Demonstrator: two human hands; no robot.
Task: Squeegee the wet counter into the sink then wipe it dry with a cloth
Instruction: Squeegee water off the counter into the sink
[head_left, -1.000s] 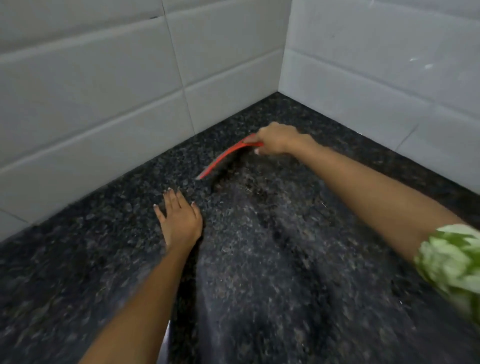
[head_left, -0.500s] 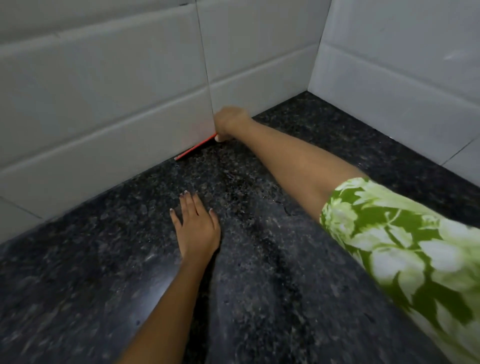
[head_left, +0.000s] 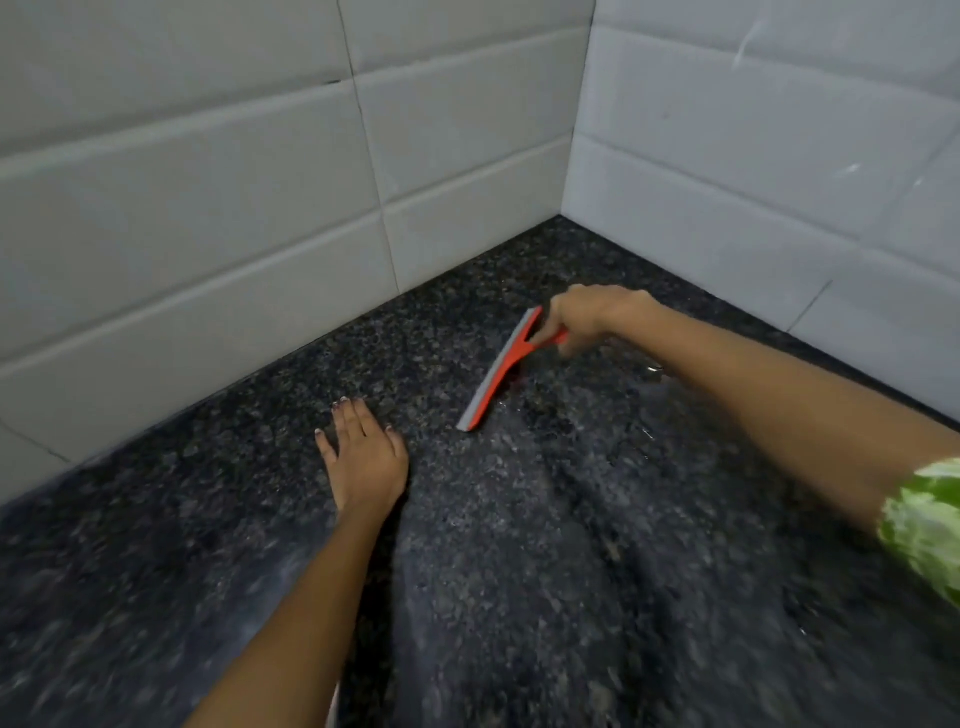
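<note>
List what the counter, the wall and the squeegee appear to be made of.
Counter: likely polished granite or similar stone, dark with pale speckles and a wet sheen. Wall: glazed ceramic tile by the look, white, smooth, with visible grout lines. Squeegee, held in the right hand: probably moulded plastic, orange-red and matte, with a grey edge strip, possibly rubber.

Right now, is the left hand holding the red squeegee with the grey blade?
No, the left hand lies flat and empty on the dark speckled granite counter; the right hand grips the red squeegee.
</note>
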